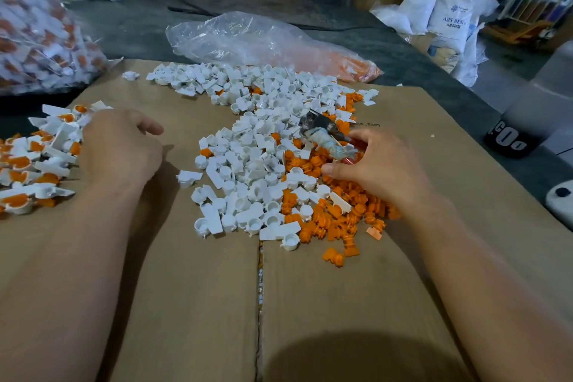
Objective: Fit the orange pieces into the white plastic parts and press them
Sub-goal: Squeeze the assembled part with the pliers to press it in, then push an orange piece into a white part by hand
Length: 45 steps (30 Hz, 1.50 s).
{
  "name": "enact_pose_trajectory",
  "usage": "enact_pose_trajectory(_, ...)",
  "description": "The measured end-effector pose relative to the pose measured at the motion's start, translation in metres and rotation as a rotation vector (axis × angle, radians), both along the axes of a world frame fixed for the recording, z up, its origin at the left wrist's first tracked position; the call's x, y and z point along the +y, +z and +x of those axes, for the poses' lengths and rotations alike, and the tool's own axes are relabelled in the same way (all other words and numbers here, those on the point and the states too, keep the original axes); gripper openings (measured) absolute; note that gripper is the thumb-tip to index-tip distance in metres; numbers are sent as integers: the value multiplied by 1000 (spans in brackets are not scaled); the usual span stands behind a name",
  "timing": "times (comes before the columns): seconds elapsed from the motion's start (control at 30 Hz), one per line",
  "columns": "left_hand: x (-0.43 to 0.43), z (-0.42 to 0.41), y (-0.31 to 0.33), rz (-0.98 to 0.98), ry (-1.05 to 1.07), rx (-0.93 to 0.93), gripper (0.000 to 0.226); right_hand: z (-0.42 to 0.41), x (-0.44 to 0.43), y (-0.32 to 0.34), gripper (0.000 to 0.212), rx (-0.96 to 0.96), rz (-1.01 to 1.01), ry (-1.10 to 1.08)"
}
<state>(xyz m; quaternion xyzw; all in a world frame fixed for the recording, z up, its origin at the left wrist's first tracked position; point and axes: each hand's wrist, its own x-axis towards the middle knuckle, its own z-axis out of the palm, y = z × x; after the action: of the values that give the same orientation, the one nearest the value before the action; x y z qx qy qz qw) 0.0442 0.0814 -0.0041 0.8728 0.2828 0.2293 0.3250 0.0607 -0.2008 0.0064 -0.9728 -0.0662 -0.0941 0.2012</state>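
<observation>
A heap of loose white plastic parts [254, 170] covers the middle of the cardboard sheet [192, 304]. Loose orange pieces [344, 214] lie along its right and near side. At the left edge sits a pile of white parts with orange pieces fitted in them [34, 161]. My left hand [121, 149] lies back-up against that pile; its fingers reach into the pile and are hidden, and its thumb points right. My right hand [381, 167] rests on the orange pieces and grips the red handle of a tape-wrapped metal tool [325, 136], whose head points up and left over the white parts.
A full bag of fitted parts [37, 28] stands at the far left. A clear plastic bag [263, 40] with orange pieces in it lies behind the heap. A black container [508, 139] and a white object [561, 201] stand off the cardboard's right edge.
</observation>
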Motion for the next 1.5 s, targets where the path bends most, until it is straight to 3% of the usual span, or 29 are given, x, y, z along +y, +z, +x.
enact_pose_trajectory(0.13, -7, -3, 6, 14, -40, -59, 30, 2, 1, -2, 81, 41, -19, 15)
enact_pose_trajectory(0.3, -28, -11, 9, -170, -377, -61, 13, 2, 5, -2, 85, 69, -64, 37)
enact_pose_trajectory(0.5, -41, -16, 5, -139, -605, -22, 15, 1, 6, -2, 85, 92, -75, 35)
enact_pose_trajectory(0.73, -44, -18, 4, 26, -655, 92, 18, 0, 7, -2, 86, 116, -75, 32)
enact_pose_trajectory(1.0, -45, -21, 8, -483, -648, -134, 17, 1, 8, -3, 81, 141, -17, 43)
enact_pose_trajectory(1.17, -55, -25, 13, -648, -715, -172, 19, -4, 10, 4, 66, 46, 10, 59)
enact_pose_trajectory(1.23, -55, -25, 14, -700, -741, -177, 24, -12, 16, 10, 47, -70, 101, 159)
enact_pose_trajectory(1.33, -54, -24, 13, -788, -748, -161, 32, -28, 30, 15, 25, -13, 112, 417)
enact_pose_trajectory(1.5, -57, -24, 14, -872, -767, -146, 34, -32, 41, 7, 23, 112, -83, 607)
